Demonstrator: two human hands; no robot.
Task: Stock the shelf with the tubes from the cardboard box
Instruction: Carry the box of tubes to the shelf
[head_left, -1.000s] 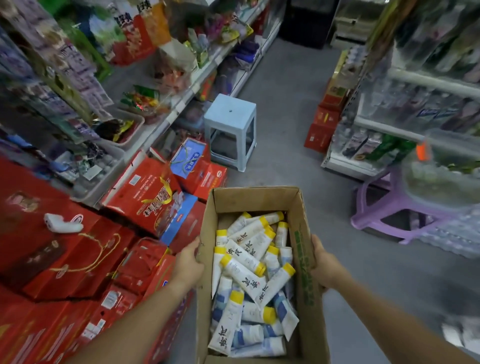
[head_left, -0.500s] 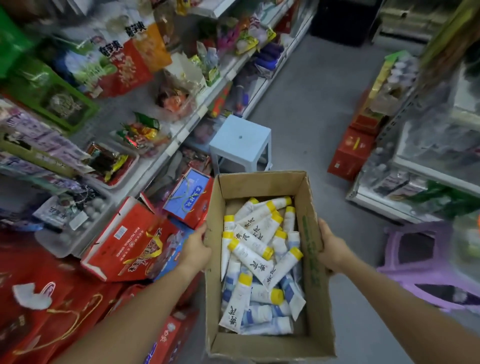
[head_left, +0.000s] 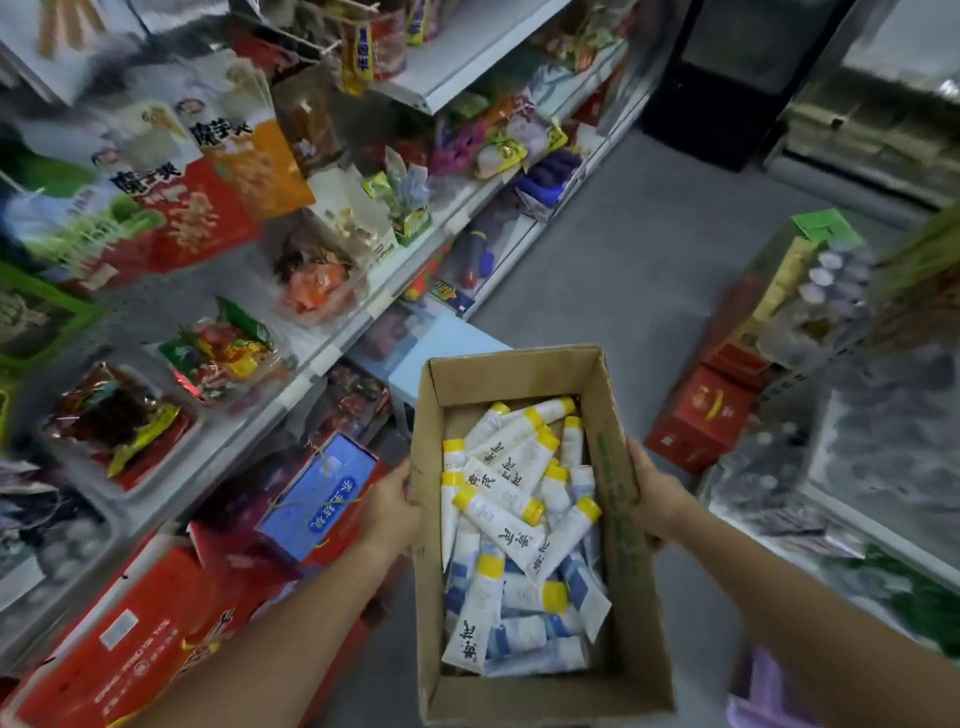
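Left hand (head_left: 392, 512) grips the left wall of the cardboard box (head_left: 519, 371), right hand (head_left: 657, 499) the right wall, tubes (head_left: 511, 514) heaped inside mostly pointing away, and the shelf (head_left: 332, 353) lies off left, nearer the left hand.

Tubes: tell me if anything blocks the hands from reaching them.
Nothing visible covers the tubes; the box is open on top. But the left hand and right hand both grip its side walls, so neither is free.

A shop: shelves (head_left: 332, 353) of packaged snacks (head_left: 208, 208) line a narrow aisle (head_left: 649, 234).
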